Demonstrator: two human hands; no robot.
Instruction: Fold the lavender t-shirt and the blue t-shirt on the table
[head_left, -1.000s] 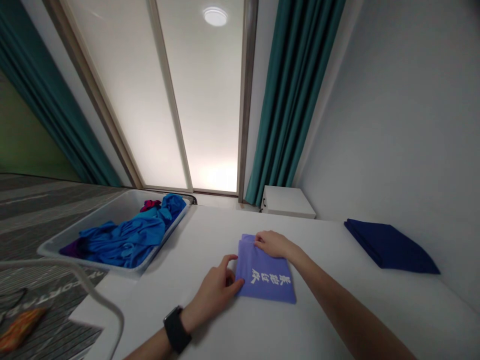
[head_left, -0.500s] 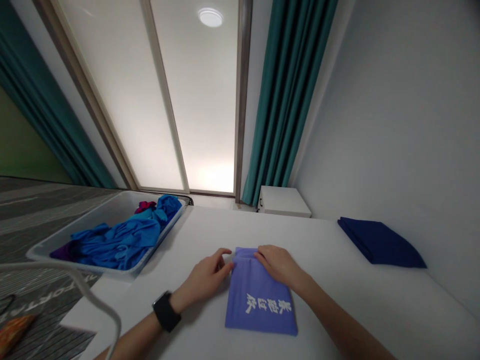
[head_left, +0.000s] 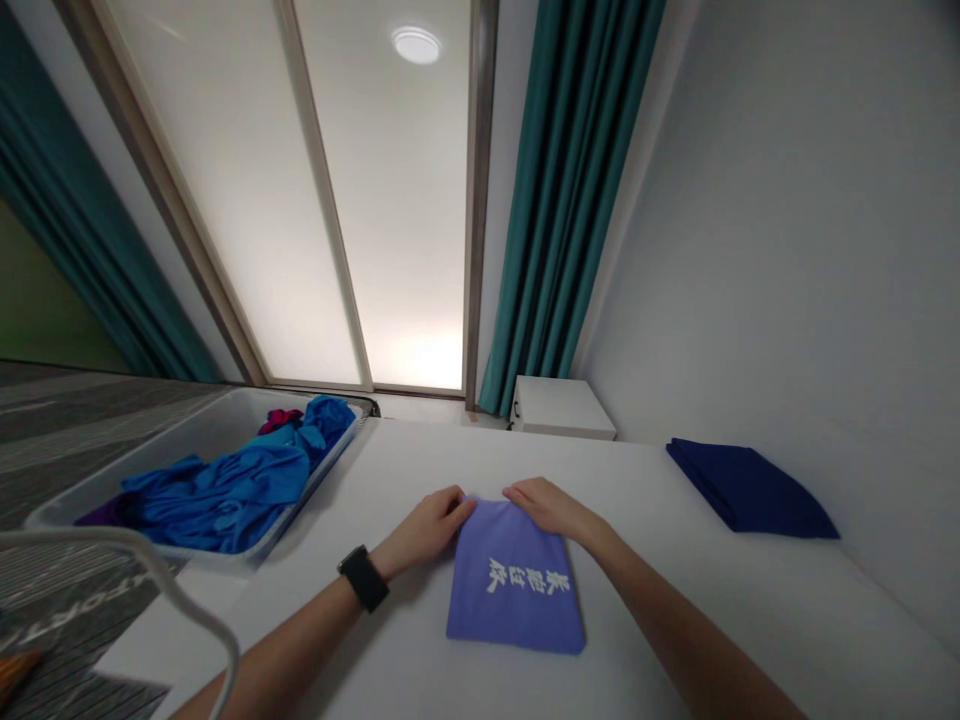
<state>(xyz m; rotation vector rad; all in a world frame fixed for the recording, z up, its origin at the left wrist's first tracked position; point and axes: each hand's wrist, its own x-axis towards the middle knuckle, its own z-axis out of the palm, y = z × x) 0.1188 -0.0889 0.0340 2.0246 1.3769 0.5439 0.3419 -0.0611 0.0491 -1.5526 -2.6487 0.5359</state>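
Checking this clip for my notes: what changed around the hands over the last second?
The left hand moved from the near side of the periwinkle cloth with white lettering up to its far left corner, and the cloth now lies nearer the person and looks squarer to the view. The right hand stayed at the far edge. The white tray, blue clothes and folded navy cloth stayed as they were.

Two hands in play, the left hand [head_left: 424, 530] wearing one watch [head_left: 363, 578], the right hand [head_left: 547, 507] beside it, then two cloths, one lilac cloth [head_left: 514, 590], one navy cloth [head_left: 746, 490], one tub [head_left: 187, 425], one cabinet [head_left: 559, 410], one ceiling light [head_left: 416, 44], two curtains [head_left: 570, 200]
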